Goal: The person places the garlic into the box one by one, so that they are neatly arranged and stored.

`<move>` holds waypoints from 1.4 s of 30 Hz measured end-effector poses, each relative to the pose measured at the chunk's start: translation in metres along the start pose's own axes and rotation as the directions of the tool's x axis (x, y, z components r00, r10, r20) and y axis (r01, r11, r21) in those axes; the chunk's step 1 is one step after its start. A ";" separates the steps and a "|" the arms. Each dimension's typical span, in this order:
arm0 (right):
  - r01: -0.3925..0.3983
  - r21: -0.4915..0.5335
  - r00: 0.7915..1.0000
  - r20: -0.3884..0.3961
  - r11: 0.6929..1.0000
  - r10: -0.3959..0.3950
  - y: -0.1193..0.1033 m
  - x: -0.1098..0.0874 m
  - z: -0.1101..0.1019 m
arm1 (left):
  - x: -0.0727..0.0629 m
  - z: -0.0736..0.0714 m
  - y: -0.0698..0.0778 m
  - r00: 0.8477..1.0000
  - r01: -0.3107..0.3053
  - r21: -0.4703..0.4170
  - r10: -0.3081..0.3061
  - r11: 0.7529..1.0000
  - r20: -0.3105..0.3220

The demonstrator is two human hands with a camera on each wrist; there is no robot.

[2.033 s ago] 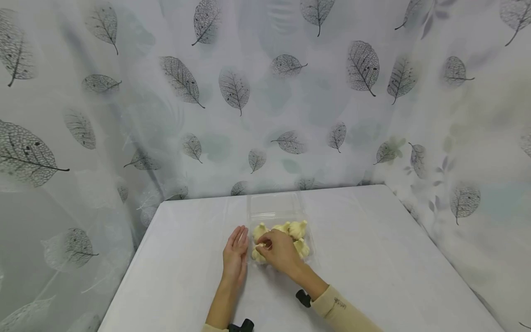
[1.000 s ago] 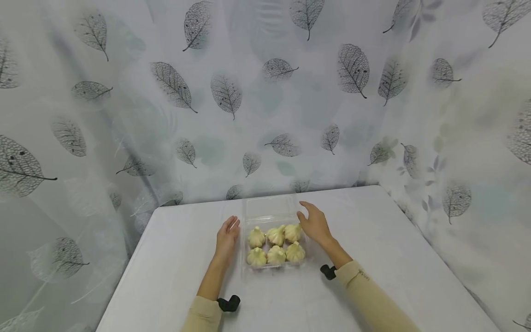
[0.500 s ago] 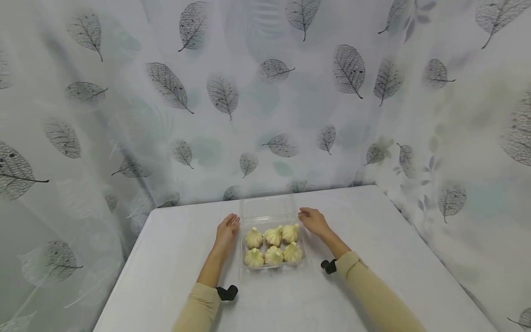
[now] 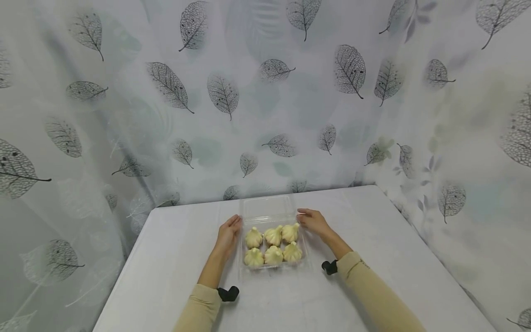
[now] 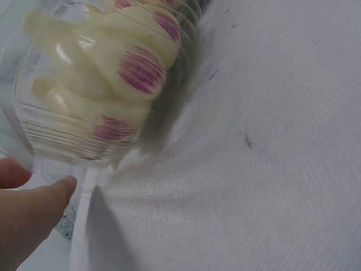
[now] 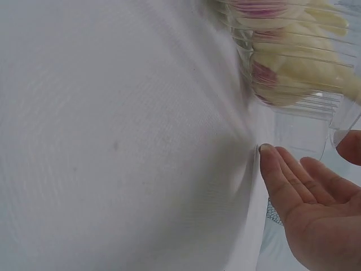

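Note:
A clear plastic clamshell box [image 4: 274,266] stands on the table, its lid [image 4: 267,207] folded back flat toward the wall. Several pale garlic bulbs [image 4: 274,255] fill it in two rows; purple patches mark their sides in the left wrist view. My left hand [image 4: 227,234] is at the box's back left corner, with thumb and fingertip [image 5: 69,183] close to the hinge end. At the back right corner is my right hand [image 4: 314,222]. In the right wrist view its fingers [image 6: 293,180] are extended below the box's hinge edge, thumb [image 6: 350,147] right at the lid.
A white cloth covers the table [image 4: 373,276]. Leaf-printed curtains [image 4: 265,106] hang behind it and along both sides. A black wrist camera [image 4: 228,293] sits on each wrist, next to the beige sleeves.
My right hand has left the garlic bulbs and moved to the box's back right corner. The left hand has stayed along the left side, now closer to the hinge. The view has shifted slightly.

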State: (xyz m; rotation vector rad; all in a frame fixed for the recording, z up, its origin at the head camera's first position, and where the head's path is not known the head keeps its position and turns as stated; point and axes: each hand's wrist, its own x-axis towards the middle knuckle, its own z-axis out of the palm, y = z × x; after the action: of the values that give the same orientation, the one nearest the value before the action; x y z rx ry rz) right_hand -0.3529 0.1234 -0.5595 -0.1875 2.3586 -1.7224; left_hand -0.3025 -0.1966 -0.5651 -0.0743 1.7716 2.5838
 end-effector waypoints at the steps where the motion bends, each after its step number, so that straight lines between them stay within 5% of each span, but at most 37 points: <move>1: 0.001 0.006 1.000 0.001 1.000 -0.001 0.000 0.000 0.000 | 0.000 0.000 0.000 1.000 0.000 0.003 0.000 1.000 0.000; 16: 0.008 0.068 0.999 -0.033 0.998 -0.005 0.000 0.000 0.003 | -0.003 -0.002 -0.001 1.000 -0.003 0.042 0.004 0.999 -0.027; 30: 0.035 0.294 0.994 -0.109 0.955 -0.003 0.000 0.001 0.003 | -0.003 0.002 -0.005 0.995 -0.060 0.002 0.060 0.998 -0.075; 42: 0.030 0.291 0.993 -0.121 0.956 0.005 0.000 0.001 0.002 | -0.006 0.005 -0.005 0.992 -0.104 -0.028 0.102 0.994 -0.077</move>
State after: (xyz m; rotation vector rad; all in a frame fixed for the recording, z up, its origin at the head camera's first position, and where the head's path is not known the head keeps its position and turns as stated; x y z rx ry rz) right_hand -0.3531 0.1214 -0.5601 -0.0508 2.1468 -2.1157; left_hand -0.2963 -0.1898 -0.5676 -0.0845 1.8053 2.7163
